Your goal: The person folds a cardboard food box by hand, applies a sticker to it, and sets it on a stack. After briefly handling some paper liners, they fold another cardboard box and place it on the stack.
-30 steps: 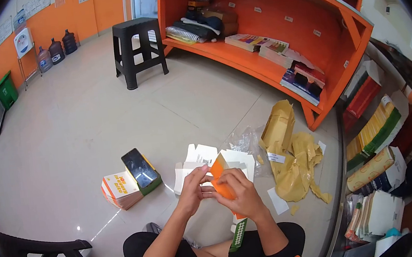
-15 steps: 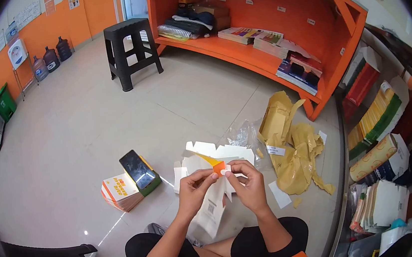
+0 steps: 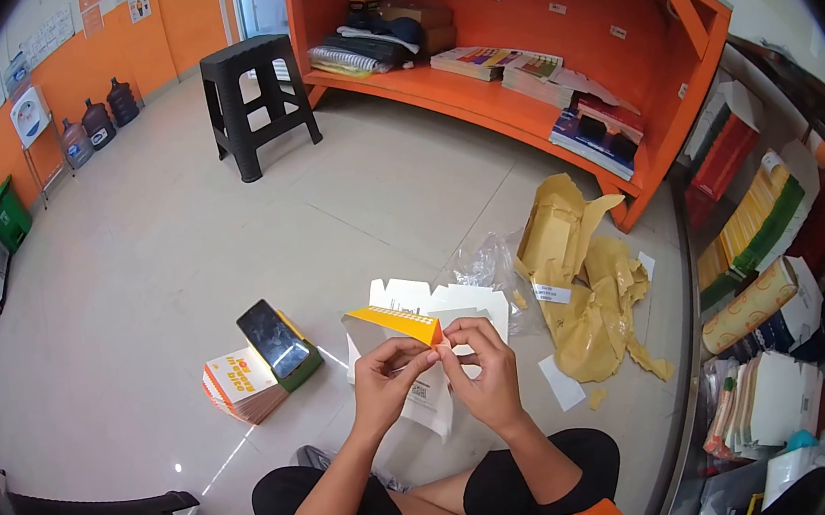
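Orange-yellow card carton [image 3: 391, 320], head view: held up at the grip, its yellow panel slanting up and left from the fingertips. Near end pinched narrowly by both hands, left hand [image 3: 382, 381] and right hand [image 3: 487, 370], thumbs almost meeting. White panel [image 3: 426, 402], seemingly of the same piece, hangs below the grip.

Handling, as judged: small end flaps best bent along their creases, pressure kept light and close to the fold; card could be buckled if squeezed mid-panel. Edges should be squared before being pressed.

Writing: a QR code is borne by the hanging panel. Left of the grip, "joy in every bite" seems legible on a card stack [image 3: 241, 378], beside a phone [image 3: 273, 340]. Beyond the grip, fine print on flat white card [image 3: 477, 299], unreadable. Right of it, torn brown wrapping [image 3: 577, 336] is labelled; label [image 3: 551, 293] too small to be read.
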{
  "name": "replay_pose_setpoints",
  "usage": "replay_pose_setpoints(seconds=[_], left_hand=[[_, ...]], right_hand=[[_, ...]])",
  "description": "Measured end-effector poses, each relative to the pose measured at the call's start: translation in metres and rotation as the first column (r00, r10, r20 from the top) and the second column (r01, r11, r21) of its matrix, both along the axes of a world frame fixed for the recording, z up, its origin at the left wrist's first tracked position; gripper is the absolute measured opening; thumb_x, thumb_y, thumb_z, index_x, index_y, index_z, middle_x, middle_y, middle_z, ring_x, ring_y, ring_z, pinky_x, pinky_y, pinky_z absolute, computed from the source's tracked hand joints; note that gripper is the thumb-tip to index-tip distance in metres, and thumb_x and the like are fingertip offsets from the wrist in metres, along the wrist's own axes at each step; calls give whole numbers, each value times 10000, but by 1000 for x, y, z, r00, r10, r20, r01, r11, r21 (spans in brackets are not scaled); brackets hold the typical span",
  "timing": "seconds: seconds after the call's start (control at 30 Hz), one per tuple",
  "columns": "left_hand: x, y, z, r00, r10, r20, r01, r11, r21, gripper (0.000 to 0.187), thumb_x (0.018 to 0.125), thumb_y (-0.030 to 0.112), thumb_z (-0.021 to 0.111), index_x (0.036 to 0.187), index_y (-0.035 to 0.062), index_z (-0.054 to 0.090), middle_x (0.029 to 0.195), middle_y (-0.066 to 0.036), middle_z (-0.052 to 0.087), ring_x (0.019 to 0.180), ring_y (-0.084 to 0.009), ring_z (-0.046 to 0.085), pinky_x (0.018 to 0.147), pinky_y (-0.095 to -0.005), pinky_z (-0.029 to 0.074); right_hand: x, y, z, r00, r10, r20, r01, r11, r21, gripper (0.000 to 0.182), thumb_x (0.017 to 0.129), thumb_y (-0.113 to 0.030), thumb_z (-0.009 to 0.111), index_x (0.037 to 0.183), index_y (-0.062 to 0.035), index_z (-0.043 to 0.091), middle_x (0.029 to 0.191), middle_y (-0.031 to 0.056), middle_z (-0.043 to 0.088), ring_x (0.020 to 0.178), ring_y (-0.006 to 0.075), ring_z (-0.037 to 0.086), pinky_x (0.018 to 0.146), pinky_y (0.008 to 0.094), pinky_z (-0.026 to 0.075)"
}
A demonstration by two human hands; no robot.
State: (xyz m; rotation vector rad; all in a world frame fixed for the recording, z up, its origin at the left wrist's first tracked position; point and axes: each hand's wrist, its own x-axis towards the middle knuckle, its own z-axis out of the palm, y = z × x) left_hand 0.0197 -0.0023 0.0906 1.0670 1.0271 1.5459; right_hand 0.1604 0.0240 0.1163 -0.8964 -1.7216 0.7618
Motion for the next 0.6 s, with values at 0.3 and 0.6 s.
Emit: replay_pose_setpoints(seconds=[0.3,0.6], left_hand=[[0,2,-3,989,102,-111,-98,994,41,200,847,66,668,1023,-23,643,945,-79,676,901,-141,647,778,-255,527],[7,-2,1,984,16,-175,-7,999,52,288,853,77,661,1128,0,627,1026,-86,637,945,-153,630,766,-262,535]], right_hand=[[-2,-2,-4,990,0,-140,-20,990,-140,79,842,2,623,909,42,633,957,106,635,844,159,654,701,266,574],[0,-2,-8,999,-15,39,14,999,34,123,824,20,618,941,35,651,1076,134,596,912,215,652,771,297,538]])
